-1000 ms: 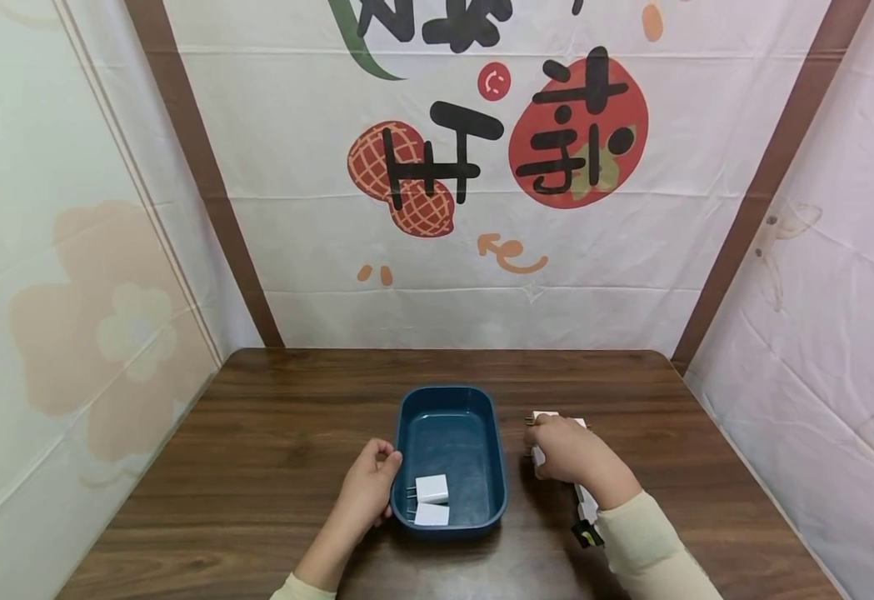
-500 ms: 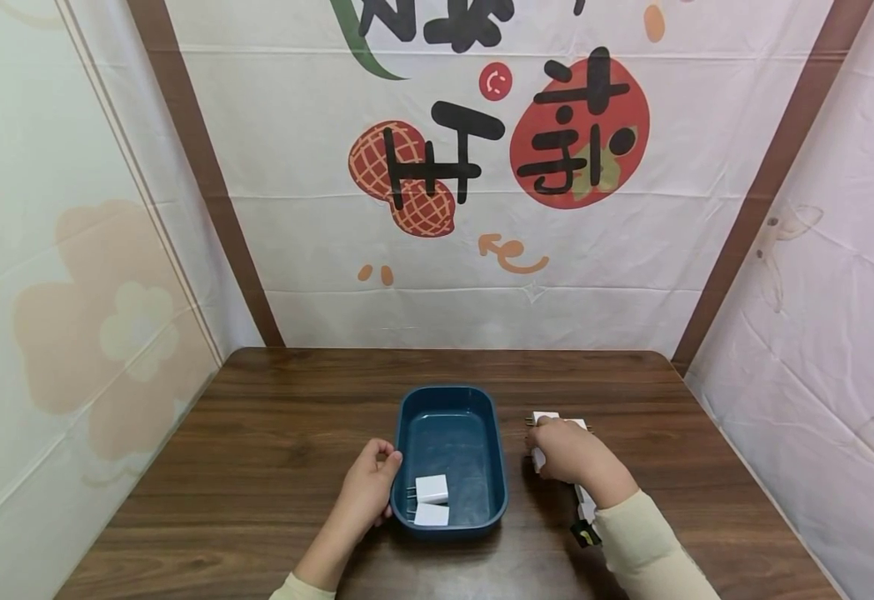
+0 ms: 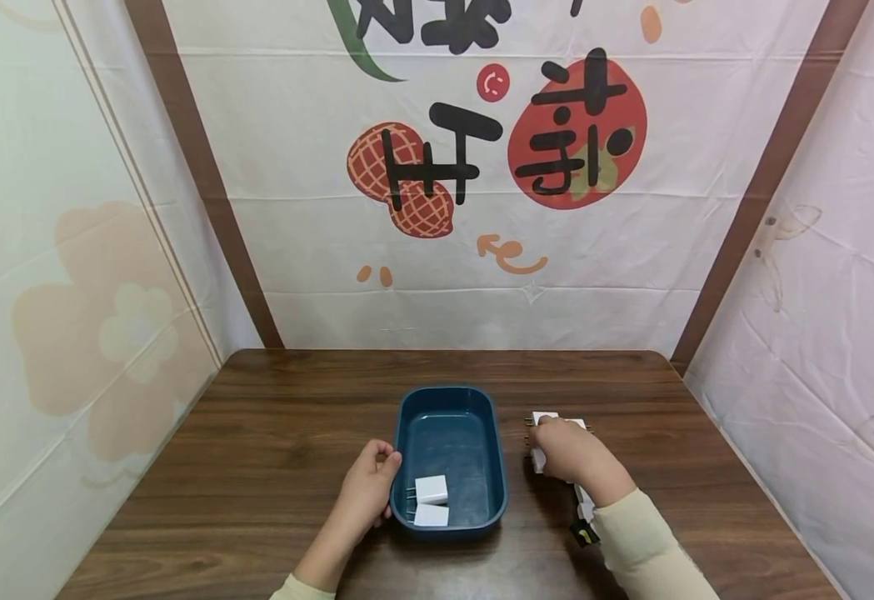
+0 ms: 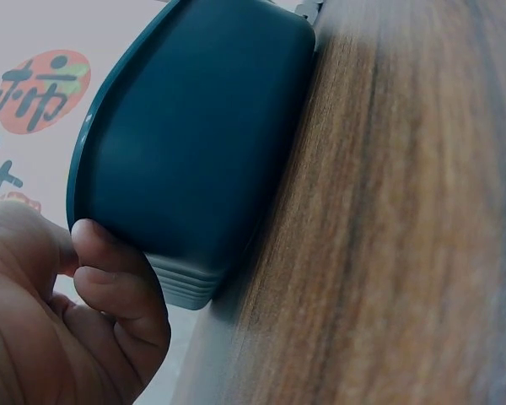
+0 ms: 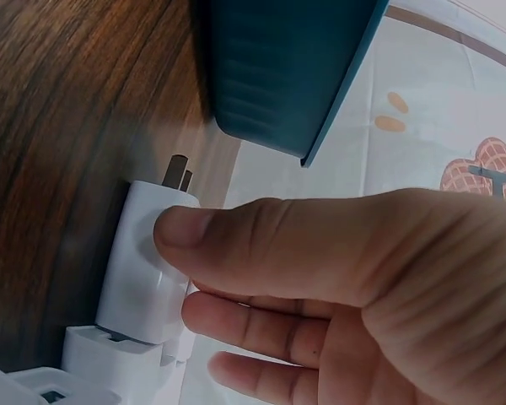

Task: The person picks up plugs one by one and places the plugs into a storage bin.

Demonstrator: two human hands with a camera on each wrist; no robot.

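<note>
A dark blue rectangular bin [image 3: 461, 442] stands on the table, with two white plug-in chargers [image 3: 432, 489] lying at its near left end. My left hand [image 3: 365, 487] holds the bin's left rim, thumb over the edge and curled fingers against the outer wall [image 4: 194, 143]. To the right of the bin, my right hand [image 3: 577, 452] pinches a white charger [image 5: 139, 261] at the table, its thumb across one face and fingertips at the opposite side. The charger's metal prongs [image 5: 177, 171] point out toward the bin.
More white chargers [image 5: 110, 359] sit right beside the pinched one, partly hidden under my right hand in the head view. A small black piece with a yellow-green mark [image 3: 585, 532] lies near my right sleeve. Printed cloth [image 3: 601, 317] hangs behind the wooden table [image 3: 294, 392].
</note>
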